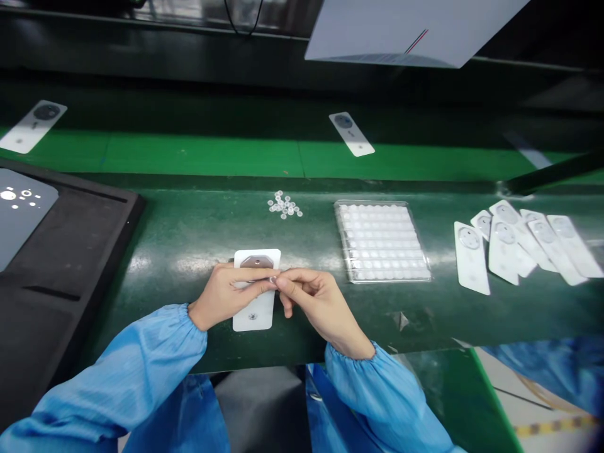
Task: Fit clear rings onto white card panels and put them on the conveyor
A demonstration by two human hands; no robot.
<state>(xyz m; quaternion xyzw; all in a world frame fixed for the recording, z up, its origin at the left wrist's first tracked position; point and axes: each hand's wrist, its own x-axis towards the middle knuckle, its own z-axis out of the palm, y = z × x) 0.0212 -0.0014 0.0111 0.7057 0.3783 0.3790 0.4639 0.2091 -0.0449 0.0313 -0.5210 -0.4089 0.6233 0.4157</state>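
My left hand (226, 294) and my right hand (321, 299) meet above a white phone-shaped panel (257, 316) lying on the green bench. Between the pinched thumbs and forefingers is a small pale round piece (273, 279), mostly covered by the fingertips. Both hands are closed on it. The panel has a dark angular patch near its top and a small dark mark lower down; my left hand hides its middle. Beyond my hands lies a loose pile of small clear round pieces (285, 206).
A clear tray (427, 277) with rows of white round parts stands right of my hands. Several white panels (472, 267) overlap farther right. At left is a black tray (61, 321). Single panels (352, 134) lie on the green strip (212, 154) behind. Blue cloth (561, 371) shows lower right.
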